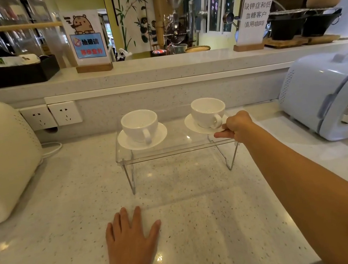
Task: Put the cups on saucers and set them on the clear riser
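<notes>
Two white cups stand on white saucers on top of the clear riser (177, 146), which has thin metal legs. The left cup (139, 125) rests on the left saucer (160, 134), handle toward me. The right cup (207, 111) sits on the right saucer (191, 123). My right hand (236, 128) pinches the near right rim of that right saucer, at the riser's right end. My left hand (131, 241) lies flat on the counter in front of the riser, fingers spread, holding nothing.
A cream appliance (2, 160) stands at the left and a pale blue appliance (325, 95) at the right. Wall sockets (64, 112) sit behind on the left. A raised ledge (161, 68) behind carries two sign stands and a black tray.
</notes>
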